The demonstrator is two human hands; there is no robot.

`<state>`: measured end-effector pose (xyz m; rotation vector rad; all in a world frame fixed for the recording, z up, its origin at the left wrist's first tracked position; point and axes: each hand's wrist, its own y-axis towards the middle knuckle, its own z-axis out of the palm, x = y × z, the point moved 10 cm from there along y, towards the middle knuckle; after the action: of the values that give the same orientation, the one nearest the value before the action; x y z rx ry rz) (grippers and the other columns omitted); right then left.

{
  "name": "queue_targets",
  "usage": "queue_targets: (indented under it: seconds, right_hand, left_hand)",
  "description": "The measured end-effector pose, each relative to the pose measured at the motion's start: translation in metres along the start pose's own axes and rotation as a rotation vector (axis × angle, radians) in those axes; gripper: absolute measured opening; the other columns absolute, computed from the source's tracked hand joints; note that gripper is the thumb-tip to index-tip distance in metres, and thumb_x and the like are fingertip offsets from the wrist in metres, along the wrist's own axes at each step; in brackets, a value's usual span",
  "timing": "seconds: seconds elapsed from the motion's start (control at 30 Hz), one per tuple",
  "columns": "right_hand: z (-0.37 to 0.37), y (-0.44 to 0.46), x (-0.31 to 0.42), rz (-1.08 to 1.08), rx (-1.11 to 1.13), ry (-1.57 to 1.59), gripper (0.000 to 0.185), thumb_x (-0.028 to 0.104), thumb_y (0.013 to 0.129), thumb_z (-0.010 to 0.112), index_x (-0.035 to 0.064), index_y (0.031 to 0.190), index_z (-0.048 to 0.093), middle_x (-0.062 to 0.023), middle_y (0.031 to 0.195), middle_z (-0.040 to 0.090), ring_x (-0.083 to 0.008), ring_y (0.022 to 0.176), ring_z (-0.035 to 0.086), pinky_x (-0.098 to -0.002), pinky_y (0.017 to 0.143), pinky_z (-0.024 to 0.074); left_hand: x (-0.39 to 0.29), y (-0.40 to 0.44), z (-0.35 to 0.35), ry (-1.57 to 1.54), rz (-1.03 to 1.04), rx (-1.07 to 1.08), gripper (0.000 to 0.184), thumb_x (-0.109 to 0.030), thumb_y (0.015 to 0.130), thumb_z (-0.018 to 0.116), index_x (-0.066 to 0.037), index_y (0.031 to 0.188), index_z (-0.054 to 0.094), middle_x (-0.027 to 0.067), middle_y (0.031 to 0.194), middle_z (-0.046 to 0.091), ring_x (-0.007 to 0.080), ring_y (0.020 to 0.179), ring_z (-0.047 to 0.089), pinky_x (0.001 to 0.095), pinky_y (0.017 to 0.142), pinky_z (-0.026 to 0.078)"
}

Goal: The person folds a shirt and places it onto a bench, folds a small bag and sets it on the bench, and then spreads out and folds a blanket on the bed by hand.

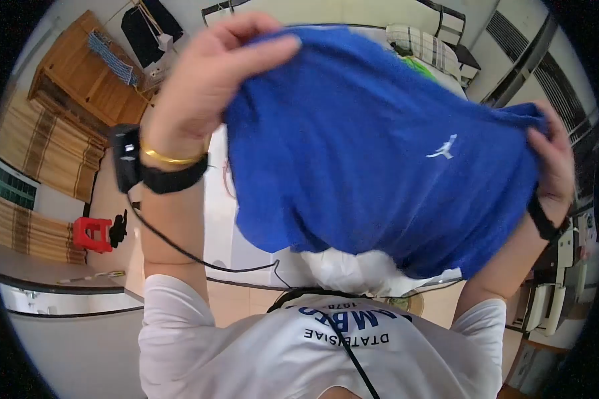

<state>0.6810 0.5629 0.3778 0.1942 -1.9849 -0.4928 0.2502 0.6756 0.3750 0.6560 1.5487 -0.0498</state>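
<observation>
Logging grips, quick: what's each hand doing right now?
Left hand: closed, holding the blue cloth near its upper left corner.
Right hand: closed, holding the blue cloth at its right end.

Cloth (379, 166) between left fingers (266, 58) and right fingers (542, 143), stool (92, 235) to its left, pillow (429, 48) on bed (353, 13) behind.

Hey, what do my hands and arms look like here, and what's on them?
Your left hand is ungloved, with a gold bangle, a black strap and a boxy black device trailing a thin black cable. Your right hand, also ungloved, has another strap. Both sleeves are short and white.
</observation>
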Motion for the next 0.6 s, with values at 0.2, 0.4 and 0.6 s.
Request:
queue_targets:
  seconds: [0.2,0.4,0.6]
  right_hand:
    - [0.076,-0.016,-0.207,0.411,0.152,-0.450,0.016,0.014,0.082,0.077,0.0040,0.087,0.066,0.0022,0.080,0.063,-0.0092,0.071,0.054,-0.0256,0.065,0.0438]
    - [0.145,-0.072,-0.255,0.549,0.136,0.205,0.008,0.006,0.090,0.066,0.0006,0.096,0.066,0.0013,0.082,0.065,-0.0084,0.073,0.059,-0.0220,0.068,0.0463]
    - [0.142,-0.081,-0.243,0.447,0.024,-0.301,0.020,0.017,0.088,0.071,-0.0016,0.085,0.064,0.0008,0.074,0.062,-0.0105,0.064,0.055,-0.0271,0.058,0.0438]
  left_hand:
    - [0.218,-0.016,0.030,-0.122,-0.466,0.123,0.015,-0.014,0.084,0.078,-0.008,0.094,0.068,-0.0021,0.084,0.065,0.0066,0.073,0.057,0.0227,0.065,0.047]
    - [0.333,-0.082,0.052,-0.085,-0.749,0.105,0.017,-0.017,0.085,0.078,-0.004,0.092,0.070,0.0018,0.079,0.068,0.0099,0.067,0.061,0.0246,0.061,0.049]
    - [0.336,-0.102,0.046,-0.152,-0.743,0.072,0.018,-0.020,0.090,0.072,-0.003,0.095,0.070,0.0013,0.082,0.068,0.0089,0.073,0.061,0.0219,0.069,0.049]
